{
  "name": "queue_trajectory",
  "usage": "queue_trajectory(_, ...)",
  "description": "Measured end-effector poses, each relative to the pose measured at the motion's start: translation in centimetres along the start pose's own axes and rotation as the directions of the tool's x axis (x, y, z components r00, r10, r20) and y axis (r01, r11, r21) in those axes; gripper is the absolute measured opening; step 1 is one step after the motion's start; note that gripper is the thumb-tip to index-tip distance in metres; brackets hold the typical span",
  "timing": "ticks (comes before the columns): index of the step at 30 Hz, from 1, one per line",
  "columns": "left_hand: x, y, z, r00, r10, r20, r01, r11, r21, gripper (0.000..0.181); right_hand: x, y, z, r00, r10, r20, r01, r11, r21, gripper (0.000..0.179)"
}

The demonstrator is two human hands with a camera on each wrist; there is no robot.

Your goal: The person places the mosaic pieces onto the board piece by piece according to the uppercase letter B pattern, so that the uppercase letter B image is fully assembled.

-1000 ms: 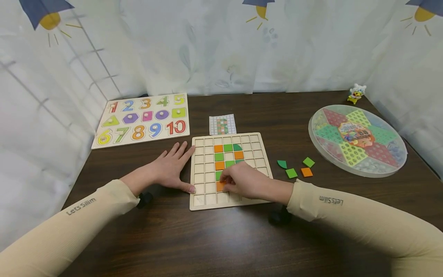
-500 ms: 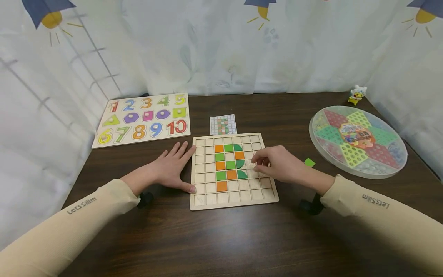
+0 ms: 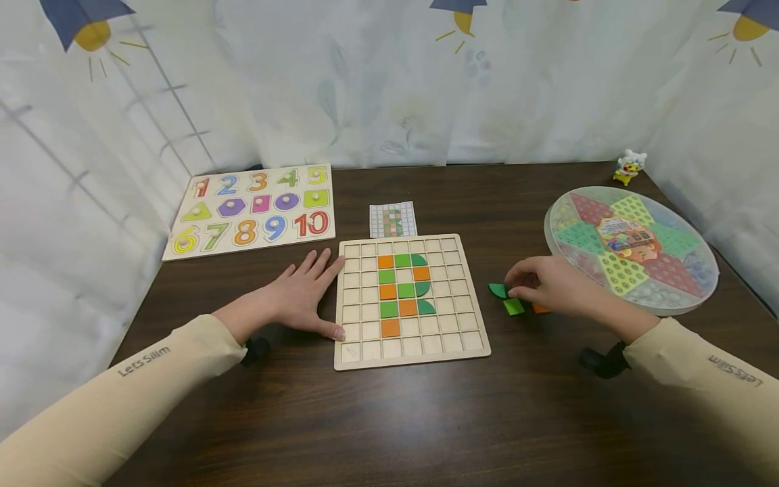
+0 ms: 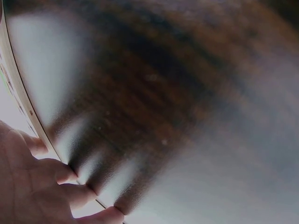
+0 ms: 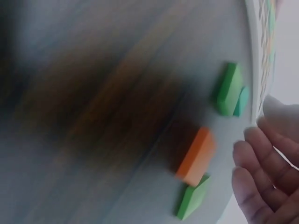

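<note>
A wooden grid board (image 3: 450, 338) lies on the table, with orange, light green and dark green tiles set in several of its squares. My left hand (image 3: 298, 294) rests with spread fingers at the board's left edge, its thumb touching the lower corner. My right hand (image 3: 556, 287) is over the loose tiles right of the board, its fingers loosely bent. Near its fingertips lies a dark green quarter-round tile (image 3: 497, 290), with a light green square tile (image 3: 514, 307) beside it. An orange tile (image 5: 197, 158) and another light green tile (image 5: 194, 200) show below the hand in the right wrist view.
A small pattern card (image 3: 392, 220) lies behind the board. At the left back is a number and shape puzzle (image 3: 249, 211). A round Chinese checkers board (image 3: 629, 247) lies at the right, with a small figurine (image 3: 629, 167) behind it.
My right hand has moved right, from over the grid board to the loose tiles. An orange tile is left in the lower row where its fingers were. My left hand stays put.
</note>
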State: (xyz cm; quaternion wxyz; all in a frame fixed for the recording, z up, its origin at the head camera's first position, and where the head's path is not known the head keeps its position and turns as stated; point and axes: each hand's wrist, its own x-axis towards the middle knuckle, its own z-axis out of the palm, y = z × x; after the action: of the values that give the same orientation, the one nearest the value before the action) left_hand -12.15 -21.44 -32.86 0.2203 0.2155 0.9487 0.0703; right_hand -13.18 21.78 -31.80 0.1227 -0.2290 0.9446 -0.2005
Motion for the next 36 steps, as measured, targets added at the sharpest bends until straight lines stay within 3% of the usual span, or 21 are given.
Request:
queue_trajectory(15, 0.2, -0.1, 0.1, 1.0, -0.006, 0.011, 0.006, 1.0, 0.0, 0.132, -0.7, 1.4, 0.4, 0.992, -0.084, 0.097, 0.091, 0.994, -0.068, 0.029)
queue_trajectory(36, 0.2, -0.1, 0.0, 1.0, -0.006, 0.005, 0.006, 1.0, 0.008, 0.131, -0.7, 0.5, 0.8, 0.99, -0.126, 0.059, 0.13, 0.988, -0.079, 0.02)
